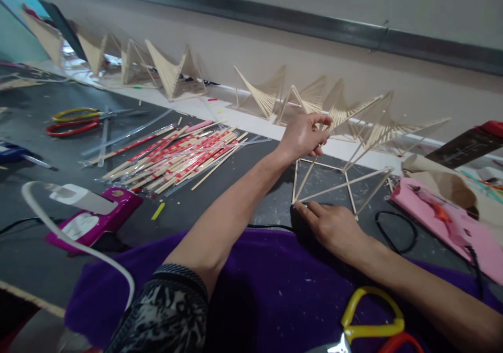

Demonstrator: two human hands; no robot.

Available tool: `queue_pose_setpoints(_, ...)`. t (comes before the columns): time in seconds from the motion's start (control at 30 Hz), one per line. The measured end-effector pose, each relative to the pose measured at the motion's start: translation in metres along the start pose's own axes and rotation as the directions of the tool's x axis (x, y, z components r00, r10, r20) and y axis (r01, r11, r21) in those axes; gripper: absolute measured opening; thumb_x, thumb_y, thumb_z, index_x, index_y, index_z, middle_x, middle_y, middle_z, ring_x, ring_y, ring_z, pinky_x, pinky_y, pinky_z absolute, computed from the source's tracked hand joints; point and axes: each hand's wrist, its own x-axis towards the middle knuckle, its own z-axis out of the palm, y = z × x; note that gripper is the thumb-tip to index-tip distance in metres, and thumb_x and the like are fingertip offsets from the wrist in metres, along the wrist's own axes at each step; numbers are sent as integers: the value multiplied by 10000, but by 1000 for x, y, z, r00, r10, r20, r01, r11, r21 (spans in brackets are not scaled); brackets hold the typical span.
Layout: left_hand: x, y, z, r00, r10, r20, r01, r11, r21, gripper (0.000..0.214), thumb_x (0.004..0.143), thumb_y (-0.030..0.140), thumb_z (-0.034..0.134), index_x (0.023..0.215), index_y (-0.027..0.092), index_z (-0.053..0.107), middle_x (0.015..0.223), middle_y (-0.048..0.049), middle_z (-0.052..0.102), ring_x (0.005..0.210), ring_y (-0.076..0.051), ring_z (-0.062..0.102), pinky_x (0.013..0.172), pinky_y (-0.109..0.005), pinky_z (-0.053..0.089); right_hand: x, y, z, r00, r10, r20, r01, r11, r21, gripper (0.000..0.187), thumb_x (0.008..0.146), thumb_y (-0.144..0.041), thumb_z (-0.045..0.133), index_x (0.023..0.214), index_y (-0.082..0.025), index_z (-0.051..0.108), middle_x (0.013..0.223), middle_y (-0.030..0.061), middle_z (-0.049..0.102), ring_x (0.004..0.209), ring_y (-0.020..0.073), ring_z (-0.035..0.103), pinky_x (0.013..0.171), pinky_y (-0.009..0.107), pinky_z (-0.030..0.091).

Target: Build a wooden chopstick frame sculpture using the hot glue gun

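Note:
A frame of thin wooden sticks (349, 193) stands on the dark table in front of me, with a square base and slanting sticks rising from it. My left hand (306, 135) reaches over it, its fingers bent and pinched at an upper corner; the exact contact is partly hidden. Down at the base, my right hand (332, 227) rests on the table with its fingertips pressed on the near left corner. To the left lies a heap of wooden chopsticks (188, 156), many in clear and red printed wrappers.
Several finished stick models (168, 73) line the wall. Yellow-and-red scissors (76, 121) lie far left; another pair (373, 313) is on the purple cloth (271, 290). A magenta device (98, 219) with a white cable sits left. A pink glue gun (440, 214) and dark bottle (463, 143) are right.

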Motion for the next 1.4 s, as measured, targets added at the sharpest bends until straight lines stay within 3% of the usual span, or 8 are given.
queue_pose_setpoints(0.13,1,-1,0,1000,6,2,-6,1000,-5,331,784,82,585,1110,120,627,616,-10,619,450,-85,577,435,-179,447,5,2,3,999,4,44,-4,1000,-6,446,874,-54,431,1300,-115,550,909,87,692,715,172,664,541,273,434)
queue_pose_setpoints(0.4,-1,1,0,1000,7,4,-7,1000,-8,312,797,93,607,1108,110,624,621,-14,614,446,-84,577,430,-173,432,9,4,8,1000,4,-3,-3,999,38,374,862,-54,456,1189,-138,618,884,68,693,717,164,661,545,265,408)
queue_pose_setpoints(0.77,-1,2,0,1000,-10,-1,10,1000,9,354,782,69,580,1131,111,623,642,-11,622,450,-81,581,426,-173,445,13,-7,12,1000,-11,29,12,1000,-12,305,898,-82,431,1120,-133,633,937,102,678,746,189,643,600,296,454)
queue_pose_setpoints(1.03,-2,6,1,1000,-17,-20,17,1000,-15,338,787,82,600,1124,106,626,633,-7,623,432,-75,574,392,-160,423,4,-5,14,989,34,-143,-29,999,37,355,928,-112,418,1247,-113,571,859,78,675,714,168,637,574,282,430)
queue_pose_setpoints(1.4,-1,6,-1,998,-50,-23,51,999,16,361,775,115,613,1136,99,604,660,11,637,442,-73,594,383,-152,439,0,-2,17,976,3,-216,25,991,128,236,928,-131,441,1111,-143,590,836,52,648,668,153,596,547,287,385)
